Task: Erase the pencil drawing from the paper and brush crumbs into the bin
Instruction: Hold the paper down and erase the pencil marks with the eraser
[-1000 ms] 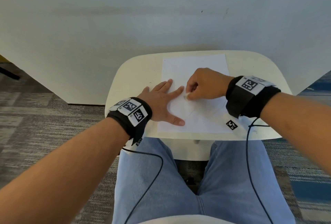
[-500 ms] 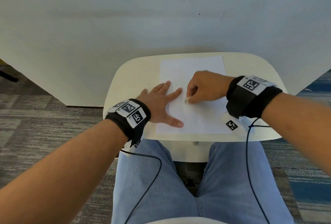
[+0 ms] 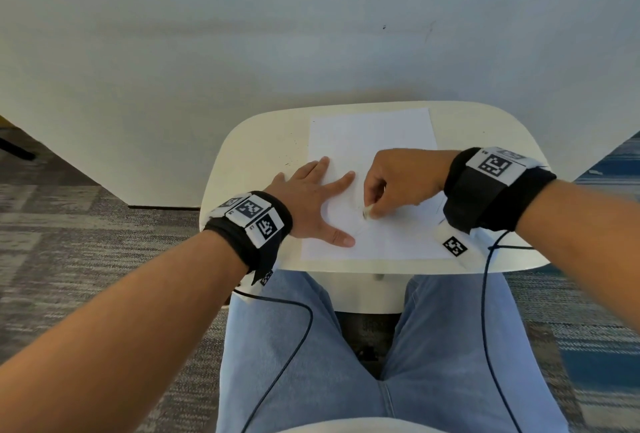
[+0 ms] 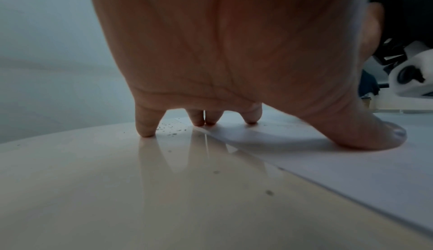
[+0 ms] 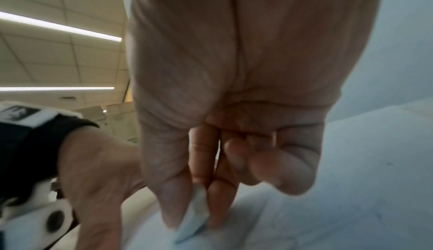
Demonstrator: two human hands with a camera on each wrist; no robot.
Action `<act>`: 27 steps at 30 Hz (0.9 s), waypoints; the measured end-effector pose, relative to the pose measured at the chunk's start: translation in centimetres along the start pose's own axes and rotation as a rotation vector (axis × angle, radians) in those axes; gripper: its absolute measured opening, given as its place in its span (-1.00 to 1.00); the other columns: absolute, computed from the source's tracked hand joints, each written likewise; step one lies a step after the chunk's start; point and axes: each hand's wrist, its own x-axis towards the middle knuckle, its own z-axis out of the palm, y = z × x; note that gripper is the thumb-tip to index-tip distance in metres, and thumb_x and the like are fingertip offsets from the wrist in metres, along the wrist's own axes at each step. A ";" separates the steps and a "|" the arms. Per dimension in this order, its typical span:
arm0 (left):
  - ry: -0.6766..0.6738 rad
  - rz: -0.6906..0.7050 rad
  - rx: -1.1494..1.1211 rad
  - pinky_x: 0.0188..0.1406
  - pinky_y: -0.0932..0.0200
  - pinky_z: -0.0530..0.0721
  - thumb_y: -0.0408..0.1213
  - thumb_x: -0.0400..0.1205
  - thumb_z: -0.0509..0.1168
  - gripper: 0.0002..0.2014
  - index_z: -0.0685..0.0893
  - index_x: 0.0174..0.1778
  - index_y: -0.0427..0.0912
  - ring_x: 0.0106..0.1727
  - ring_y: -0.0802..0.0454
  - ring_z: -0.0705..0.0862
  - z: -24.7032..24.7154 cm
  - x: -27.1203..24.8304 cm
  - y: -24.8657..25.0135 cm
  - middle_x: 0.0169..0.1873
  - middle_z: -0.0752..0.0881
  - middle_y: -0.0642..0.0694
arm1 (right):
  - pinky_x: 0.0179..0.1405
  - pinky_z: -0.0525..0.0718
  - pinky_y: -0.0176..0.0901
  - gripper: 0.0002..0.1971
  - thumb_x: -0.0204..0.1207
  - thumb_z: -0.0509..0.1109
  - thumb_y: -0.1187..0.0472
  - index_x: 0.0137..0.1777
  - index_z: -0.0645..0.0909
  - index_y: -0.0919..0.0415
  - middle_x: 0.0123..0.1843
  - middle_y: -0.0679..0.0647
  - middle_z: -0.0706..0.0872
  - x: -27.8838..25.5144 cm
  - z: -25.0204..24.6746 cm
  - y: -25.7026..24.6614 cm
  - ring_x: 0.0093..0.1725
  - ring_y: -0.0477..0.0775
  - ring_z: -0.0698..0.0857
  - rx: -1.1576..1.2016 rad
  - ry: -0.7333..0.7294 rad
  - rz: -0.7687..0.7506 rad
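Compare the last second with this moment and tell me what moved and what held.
The right hand, pinching the eraser, slid a little toward the person across the paper, from near the left index fingertip down to the space between index and thumb. Nothing was picked up or let go. The left hand stayed spread flat, pressing the sheet onto the table; the paper did not visibly shift.

Pencil drawing (image 3: pixel 360 221) faint, illegible
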 end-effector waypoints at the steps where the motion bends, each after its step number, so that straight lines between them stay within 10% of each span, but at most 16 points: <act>1: -0.002 0.001 -0.003 0.62 -0.42 -0.04 0.64 0.29 0.20 0.16 -0.37 0.63 0.38 0.72 -0.03 -0.31 0.0 0.0 0.0 0.70 -0.39 -0.07 | -0.35 0.67 -0.18 -0.83 0.40 0.56 -0.02 -0.24 0.81 0.06 -0.33 -0.08 0.78 0.2 -0.2 0.2 -0.44 -0.04 0.64 -0.011 0.046 0.007; 4: -0.002 0.002 -0.010 0.63 -0.42 -0.05 0.64 0.29 0.20 0.16 -0.36 0.63 0.39 0.72 -0.03 -0.31 -0.1 0.0 0.0 0.70 -0.39 -0.06 | -0.24 0.55 -0.21 -0.84 0.42 0.54 0.04 -0.22 0.80 0.12 -0.35 -0.15 0.73 0.4 -0.6 0.8 -0.35 -0.17 0.65 -0.039 0.242 0.022; 8: -0.004 -0.001 -0.011 0.63 -0.41 -0.05 0.64 0.29 0.21 0.16 -0.37 0.63 0.39 0.72 -0.03 -0.31 0.0 0.0 0.0 0.70 -0.39 -0.06 | -0.36 0.67 -0.15 -0.83 0.40 0.55 -0.03 -0.25 0.80 0.05 -0.32 -0.05 0.80 -0.4 0.2 0.1 -0.47 -0.02 0.64 -0.006 -0.043 -0.009; 13: -0.007 -0.004 -0.015 0.63 -0.40 -0.07 0.64 0.29 0.20 0.16 -0.37 0.63 0.40 0.72 -0.03 -0.31 -0.1 -0.1 0.0 0.70 -0.40 -0.05 | -0.25 0.60 -0.24 -0.85 0.42 0.53 0.05 -0.23 0.80 0.12 -0.37 -0.16 0.73 0.0 -0.5 0.9 -0.31 -0.05 0.68 -0.043 0.236 0.020; 17: -0.003 -0.004 -0.014 0.64 -0.40 -0.07 0.63 0.29 0.21 0.15 -0.37 0.63 0.39 0.72 -0.02 -0.31 -0.1 -0.1 0.0 0.70 -0.40 -0.05 | -0.30 0.73 -0.13 -0.83 0.39 0.54 -0.04 -0.26 0.80 0.03 -0.29 -0.03 0.81 -0.3 0.3 0.4 -0.36 0.04 0.71 -0.023 -0.025 -0.003; 22: -0.002 -0.004 -0.017 0.63 -0.40 -0.06 0.63 0.29 0.20 0.15 -0.37 0.63 0.39 0.72 -0.02 -0.32 0.0 -0.1 0.1 0.70 -0.40 -0.05 | -0.21 0.62 -0.18 -0.89 0.41 0.52 0.13 -0.24 0.79 0.15 -0.33 -0.14 0.75 0.5 0.3 0.5 -0.30 -0.12 0.68 -0.021 0.252 -0.011; 27: -0.004 -0.007 -0.012 0.63 -0.40 -0.05 0.63 0.29 0.21 0.16 -0.36 0.64 0.38 0.72 -0.02 -0.31 -0.1 0.0 0.1 0.70 -0.39 -0.06 | -0.19 0.59 -0.33 -0.87 0.44 0.53 0.10 -0.22 0.80 0.15 -0.30 -0.14 0.77 0.7 0.8 -0.4 -0.31 -0.18 0.67 -0.039 0.132 -0.076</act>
